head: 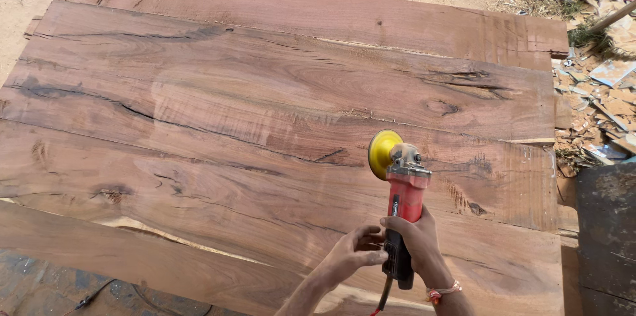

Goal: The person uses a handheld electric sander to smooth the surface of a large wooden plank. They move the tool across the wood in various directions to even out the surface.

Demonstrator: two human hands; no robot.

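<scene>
Grinder (pixel 403 207) position: above the near right part of the wooden slab top (pixel 265 110), held up off the surface with the head pointing away from the person. The tool is an angle grinder with a red body, a grey metal gear head and a black rear grip. A yellow disc (pixel 383 154) sits on the left side of the head, turned on edge so its face looks left rather than down at the wood.

The right hand (pixel 417 240) is wrapped closed around the rear of the red body and the black grip. A red-and-white thread band circles that wrist. The left hand (pixel 354 253) lies just beside the grip on its left, fingers curled, fingertips touching the side of the tool near the right hand. A power cord (pixel 383 296) hangs from the rear end of the grip toward the near edge.

The slab top consists of wide reddish-brown planks laid side by side, with dark cracks and knots. Rubble and scrap (pixel 596 84) lie on the ground beyond the right edge. A dark metal object (pixel 606 236) stands at the near right corner.
</scene>
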